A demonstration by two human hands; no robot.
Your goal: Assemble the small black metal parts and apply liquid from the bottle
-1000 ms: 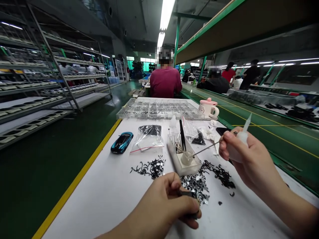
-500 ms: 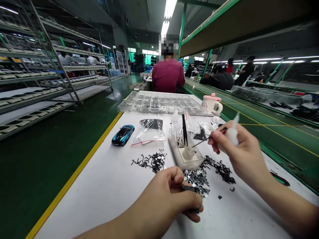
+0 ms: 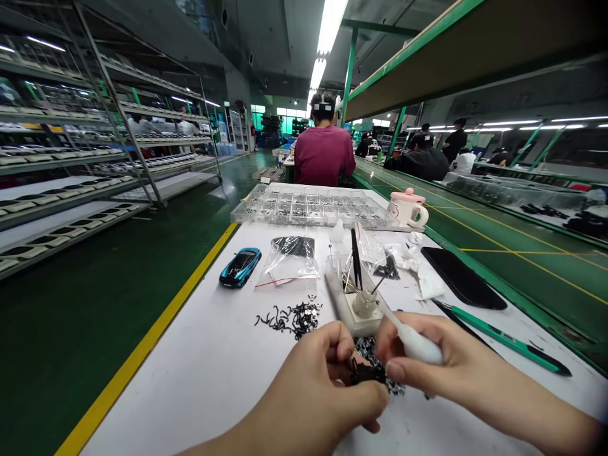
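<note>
My left hand (image 3: 323, 386) is closed round a small black part (image 3: 367, 372), pinched between thumb and fingers low in the view. My right hand (image 3: 427, 358) holds a white squeeze bottle (image 3: 420, 345) with a thin nozzle that points up and left; its fingertips are close beside the black part. Behind the hands, a whitish holder (image 3: 338, 297) carries black tweezers (image 3: 356, 261) and a small jar (image 3: 365, 303) with a dark thin tool leaning in it. Small black pieces (image 3: 304, 320) lie left of the holder, and silvery and dark bits lie partly hidden under my hands.
A clear compartment tray (image 3: 304, 215) and a pink-lidded mug (image 3: 407, 208) stand at the back. Nearer are a blue toy car (image 3: 240, 267), a plastic bag (image 3: 289, 263), a black pad (image 3: 463, 277) and a green tool (image 3: 503, 337). A person in maroon (image 3: 323, 155) sits ahead.
My right hand has come down and left beside my left hand, and the bottle has tipped over. The thin tool it held now leans in the jar. The black pad and green tool are uncovered.
</note>
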